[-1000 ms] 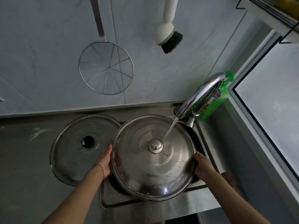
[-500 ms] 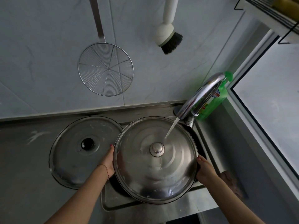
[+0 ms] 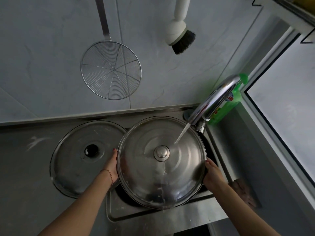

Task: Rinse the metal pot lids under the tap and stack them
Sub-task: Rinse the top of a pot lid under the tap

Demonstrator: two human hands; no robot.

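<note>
- Presently: rinsing step in hand. Large domed steel lid with a round metal knob (image 3: pixel 161 163) sits centre frame, held level over the sunken steel sink (image 3: pixel 119 210), dome side up.
- Left hand (image 3: pixel 112 165) grips the lid's left rim; fingers curl under the edge, thumb side showing, thin bracelet at the wrist.
- Right hand (image 3: pixel 212 172) clasps the right rim the same way; fingertips hidden beneath the lid, so only the hold on the edge is plain.
- Curved chrome tap (image 3: pixel 216 99), right of centre, runs a thin stream (image 3: pixel 181 133) that lands on the dome just right of the knob and above it.
- Second flat round metal lid with a dark knob (image 3: pixel 85 157) lies on the steel counter (image 3: pixel 25 167) at centre left, its right edge tucked behind the left hand and just beside the held lid.
- Upper frame, on the grey wall: round wire skimmer (image 3: pixel 111 70), white-handled brush with black bristles (image 3: pixel 181 34). Green bottle of dish liquid (image 3: pixel 228 106) stands behind the tap.
- Judgement: water has reached only part of the dome; pale flecks show near the lower rim.
- Next move likely calls for tilting or turning the lid so the stream sweeps the lower rim, keeping both grips firm on wet metal, then setting it onto the flat lid.
</note>
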